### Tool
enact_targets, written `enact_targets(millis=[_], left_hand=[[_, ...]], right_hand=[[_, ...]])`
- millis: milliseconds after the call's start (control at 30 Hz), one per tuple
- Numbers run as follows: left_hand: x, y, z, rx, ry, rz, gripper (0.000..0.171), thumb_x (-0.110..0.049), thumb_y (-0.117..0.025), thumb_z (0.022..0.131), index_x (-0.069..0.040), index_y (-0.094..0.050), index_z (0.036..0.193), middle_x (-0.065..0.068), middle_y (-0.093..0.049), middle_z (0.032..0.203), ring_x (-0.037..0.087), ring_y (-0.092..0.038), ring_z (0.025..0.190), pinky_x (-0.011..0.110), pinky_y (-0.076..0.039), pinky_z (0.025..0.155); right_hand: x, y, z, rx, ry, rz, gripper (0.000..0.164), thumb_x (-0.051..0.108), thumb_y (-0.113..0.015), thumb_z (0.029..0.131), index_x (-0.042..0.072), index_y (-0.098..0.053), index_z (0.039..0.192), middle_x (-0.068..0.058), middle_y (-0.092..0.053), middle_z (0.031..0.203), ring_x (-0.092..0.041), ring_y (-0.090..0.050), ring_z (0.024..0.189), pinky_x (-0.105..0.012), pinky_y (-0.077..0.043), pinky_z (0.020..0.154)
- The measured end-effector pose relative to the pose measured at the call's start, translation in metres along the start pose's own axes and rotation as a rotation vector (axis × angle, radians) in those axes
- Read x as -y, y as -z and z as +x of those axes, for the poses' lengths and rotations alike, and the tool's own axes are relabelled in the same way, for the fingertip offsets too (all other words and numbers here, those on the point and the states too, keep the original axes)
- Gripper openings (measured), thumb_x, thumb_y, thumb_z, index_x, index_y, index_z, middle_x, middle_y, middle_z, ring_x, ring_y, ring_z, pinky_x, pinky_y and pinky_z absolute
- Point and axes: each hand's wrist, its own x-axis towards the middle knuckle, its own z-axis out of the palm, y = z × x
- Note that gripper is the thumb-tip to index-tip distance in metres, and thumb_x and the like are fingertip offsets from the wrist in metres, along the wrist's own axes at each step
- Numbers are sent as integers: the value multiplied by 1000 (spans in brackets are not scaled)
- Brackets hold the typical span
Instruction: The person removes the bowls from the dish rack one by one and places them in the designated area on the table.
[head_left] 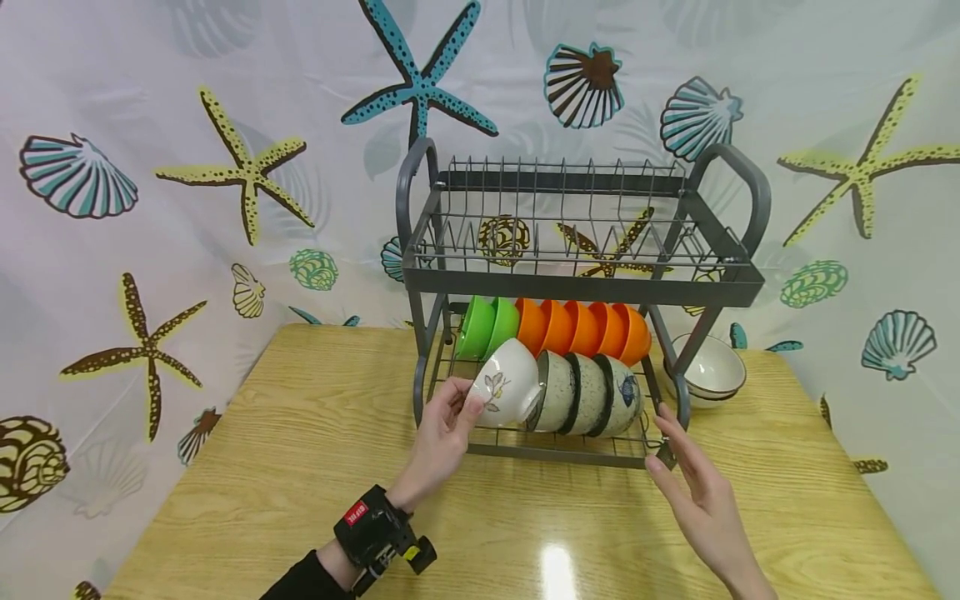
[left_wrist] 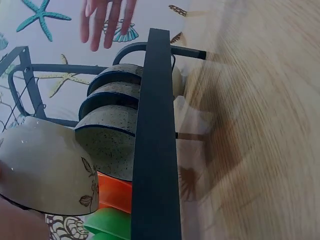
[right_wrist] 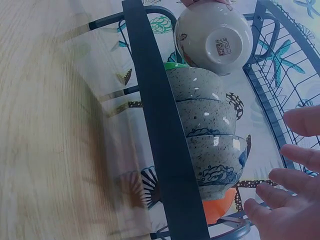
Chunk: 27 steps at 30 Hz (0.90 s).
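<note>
My left hand (head_left: 442, 437) grips the rim of a white bowl (head_left: 504, 385) with a leaf print, thumb on the near side. The bowl is tilted on its side, its foot turned right, at the left end of three speckled grey bowls (head_left: 592, 398). In the right wrist view a stamp shows on the foot of the white bowl (right_wrist: 215, 37). My right hand (head_left: 705, 508), fingers spread and holding nothing, is by the front right corner of the dish rack (head_left: 585, 289).
Behind the speckled bowls, two green bowls (head_left: 476, 331) and several orange bowls (head_left: 581, 327) stand on edge on the lower tier. White bowls with dark rims (head_left: 716, 371) sit on the wooden table (head_left: 315, 467), right of the rack. A patterned curtain (head_left: 322, 208) hangs behind.
</note>
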Motion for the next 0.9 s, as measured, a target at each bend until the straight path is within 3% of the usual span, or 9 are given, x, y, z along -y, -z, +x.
enact_targets(millis=[133,233,400,533,633,767,833,900], left_hand=[[-2,-1,-4,46,-127,91,16,-6,-53,103,6,-57,113,21,-62,111,4,-60,98,18,-54,85],[-2,-1,-7,87,-267,184,12,-4,-56,100,2,-60,110,16,-64,102,8,-62,94,22,-56,83],[-1,-1,-8,152,-531,325,14,3,-61,95,-2,-61,108,10,-64,94,17,-64,88,26,-59,80],[-3,-1,-10,230,-672,371,14,1,-59,97,0,-61,111,9,-64,97,18,-63,88,26,-59,80],[-7,-3,-11,276,-752,434,13,-3,-58,98,0,-60,110,7,-61,94,16,-60,88,25,-59,84],[-12,-6,-13,316,-874,578,10,-9,-57,100,-3,-60,108,2,-57,92,12,-57,87,21,-55,84],[-14,-7,-14,329,-933,646,10,-11,-56,101,-4,-61,107,1,-58,91,11,-56,86,19,-53,83],[-16,-9,-15,332,-980,707,9,-11,-60,99,-6,-62,106,-1,-59,90,10,-56,84,17,-51,81]], right_hand=[[6,-2,2,3,25,10,53,4,-59,100,12,-46,150,5,-34,165,17,-31,140,2,-30,109],[12,-5,4,11,76,36,56,-3,-61,96,8,-47,149,-2,-36,164,14,-32,143,0,-30,110],[20,-11,10,63,233,52,67,-13,-67,86,1,-46,148,-18,-36,162,1,-30,151,-4,-28,115],[26,-19,18,96,398,-2,78,-11,-78,77,1,-47,147,-23,-38,160,-10,-30,153,-10,-27,120],[31,-26,25,99,535,-46,68,11,-80,86,-3,-48,145,-20,-41,159,-15,-31,154,-14,-26,123],[37,-37,35,88,735,-82,61,37,-66,96,-7,-56,136,-17,-53,149,-21,-36,151,-25,-25,127],[38,-42,39,73,839,-78,51,36,-65,97,-7,-64,124,-17,-64,133,-22,-48,142,-30,-28,128],[37,-47,41,53,933,-64,38,32,-65,96,-4,-70,109,-15,-70,112,-21,-61,122,-33,-33,125]])
